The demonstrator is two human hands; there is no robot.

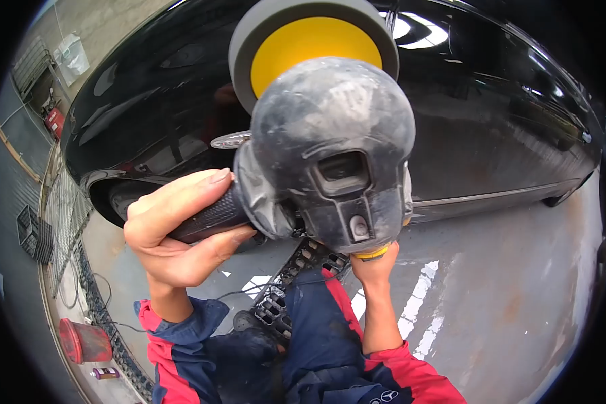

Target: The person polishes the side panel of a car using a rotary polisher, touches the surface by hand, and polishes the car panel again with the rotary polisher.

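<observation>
Black polisher, workwear with star emblem

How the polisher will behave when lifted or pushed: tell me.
The polisher is probably weighty, given its bulky housing and the left hand and right hand both supporting it. Its grey pad likely gives when pressed, looking foam-like. The textured side handle should resist slipping.
</observation>
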